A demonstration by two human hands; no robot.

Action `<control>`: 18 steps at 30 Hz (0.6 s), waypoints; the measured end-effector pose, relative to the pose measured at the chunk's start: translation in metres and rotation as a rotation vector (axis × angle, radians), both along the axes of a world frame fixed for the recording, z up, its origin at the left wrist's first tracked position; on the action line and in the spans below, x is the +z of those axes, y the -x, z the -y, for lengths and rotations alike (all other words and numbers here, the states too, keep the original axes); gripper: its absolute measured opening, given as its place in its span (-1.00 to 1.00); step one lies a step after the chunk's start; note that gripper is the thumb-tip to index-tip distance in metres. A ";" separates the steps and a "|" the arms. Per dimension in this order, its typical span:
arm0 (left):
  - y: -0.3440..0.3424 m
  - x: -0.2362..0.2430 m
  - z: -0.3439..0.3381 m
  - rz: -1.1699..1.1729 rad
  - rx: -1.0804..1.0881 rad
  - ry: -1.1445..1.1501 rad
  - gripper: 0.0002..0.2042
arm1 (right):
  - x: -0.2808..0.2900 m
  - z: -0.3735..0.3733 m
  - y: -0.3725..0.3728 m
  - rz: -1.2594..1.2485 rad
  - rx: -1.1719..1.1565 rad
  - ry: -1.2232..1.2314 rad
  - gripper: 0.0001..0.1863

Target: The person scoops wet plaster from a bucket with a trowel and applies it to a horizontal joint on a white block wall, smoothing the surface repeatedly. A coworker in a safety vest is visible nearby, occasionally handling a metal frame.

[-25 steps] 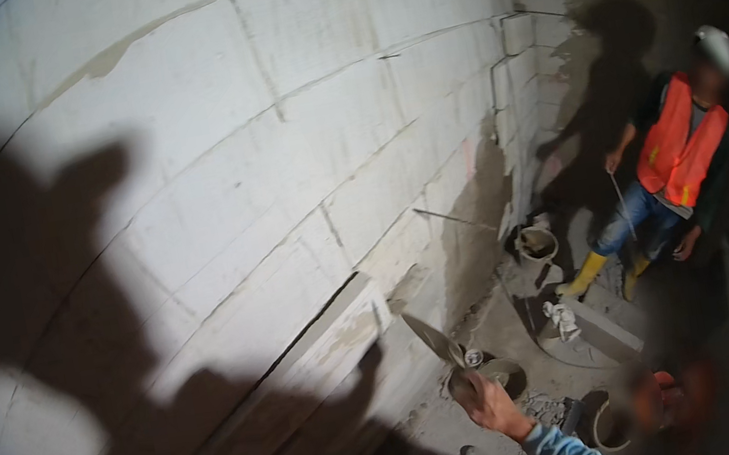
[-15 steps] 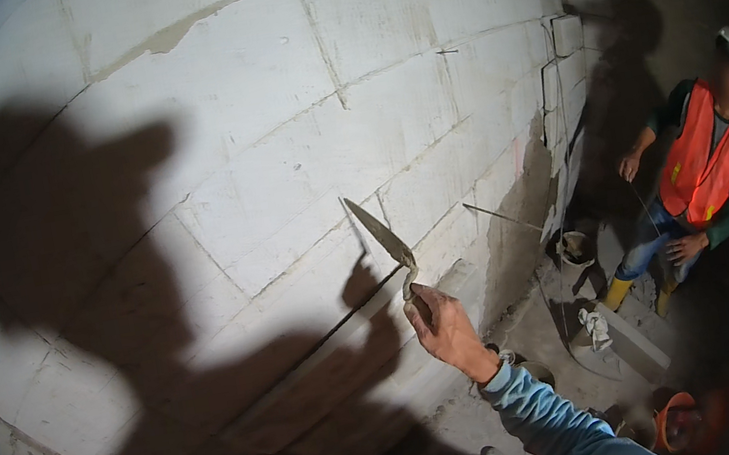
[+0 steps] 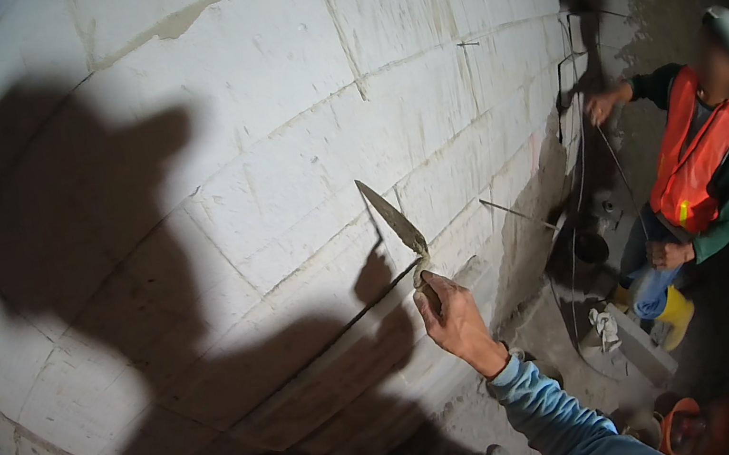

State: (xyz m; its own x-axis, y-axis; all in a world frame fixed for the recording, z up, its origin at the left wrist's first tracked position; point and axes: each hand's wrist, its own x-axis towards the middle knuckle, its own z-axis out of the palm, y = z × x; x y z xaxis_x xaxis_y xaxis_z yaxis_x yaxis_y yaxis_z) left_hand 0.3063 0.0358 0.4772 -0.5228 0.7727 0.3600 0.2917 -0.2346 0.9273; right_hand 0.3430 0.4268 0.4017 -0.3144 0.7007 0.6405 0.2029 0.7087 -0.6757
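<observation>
My right hand [image 3: 460, 325] reaches up from the lower right in a blue sleeve, its fingers closed round the handle of a pointing trowel [image 3: 394, 219]. The narrow, mortar-stained blade points up and to the left in front of the white block wall [image 3: 294, 152]. Whether the blade touches the wall I cannot tell. Below the blade, a dark open joint [image 3: 342, 326] runs diagonally between the blocks. The shadow of my head and arm covers much of the wall's left side. My left hand is out of the picture.
At the right, a co-worker in an orange vest [image 3: 696, 148] and white helmet stands by the wall's far end, one hand at a thin line. A thin rod [image 3: 517, 214] sticks out of the wall. A long block [image 3: 644, 352], a white cloth [image 3: 605, 328] and an orange container [image 3: 680, 427] lie below.
The co-worker has straightened and raised one hand to the wall's end. The view has shifted slightly; my right hand still grips the trowel, its blade at nearly the same joint.
</observation>
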 end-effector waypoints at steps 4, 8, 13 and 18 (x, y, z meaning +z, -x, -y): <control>0.002 0.002 -0.008 0.020 -0.023 0.013 -0.84 | -0.013 0.004 -0.007 0.035 0.019 0.051 -0.62; 0.002 0.004 -0.013 0.011 -0.037 0.011 -0.84 | -0.033 0.012 -0.019 0.055 0.038 0.072 -0.74; 0.001 0.002 -0.013 0.044 -0.045 0.018 -0.82 | -0.054 0.015 -0.033 0.119 0.077 0.149 -0.79; 0.004 -0.005 -0.012 0.040 -0.056 0.033 -0.83 | -0.069 0.039 -0.049 0.096 0.034 0.117 -0.75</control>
State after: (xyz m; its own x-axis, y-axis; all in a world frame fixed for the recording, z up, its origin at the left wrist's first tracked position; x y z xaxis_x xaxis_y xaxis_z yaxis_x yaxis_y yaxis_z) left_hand 0.3021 0.0476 0.4723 -0.4921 0.8122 0.3133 0.2415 -0.2184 0.9455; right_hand 0.3918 0.3881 0.3325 -0.3949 0.7566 0.5212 0.2476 0.6339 -0.7327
